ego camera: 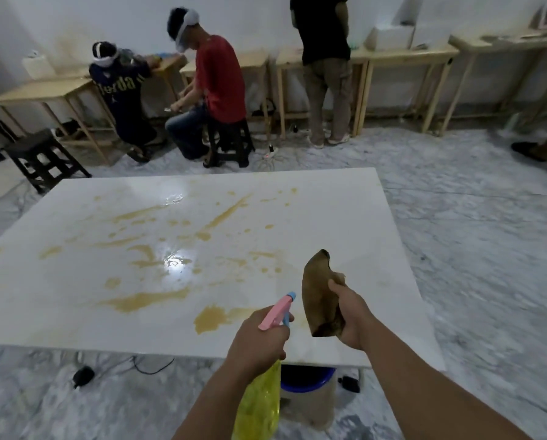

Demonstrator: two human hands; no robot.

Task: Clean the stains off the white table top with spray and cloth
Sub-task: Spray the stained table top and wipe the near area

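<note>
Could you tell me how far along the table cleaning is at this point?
Nothing looks wiped yet: yellow-brown stains cover most of the white table top, though wet patches glisten. In hand: the left hand grips the spray bottle, and the right hand holds the brown cloth above the surface. Spraying and wiping remain.

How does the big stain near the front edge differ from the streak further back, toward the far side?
The front stain is a broad, solid blotch, close to the spray bottle nozzle; the far streak is a thin diagonal line with scattered drops around it. The blotch looks denser, the streak fainter. Both are yellowish-brown on the white table top, unwiped.
</note>
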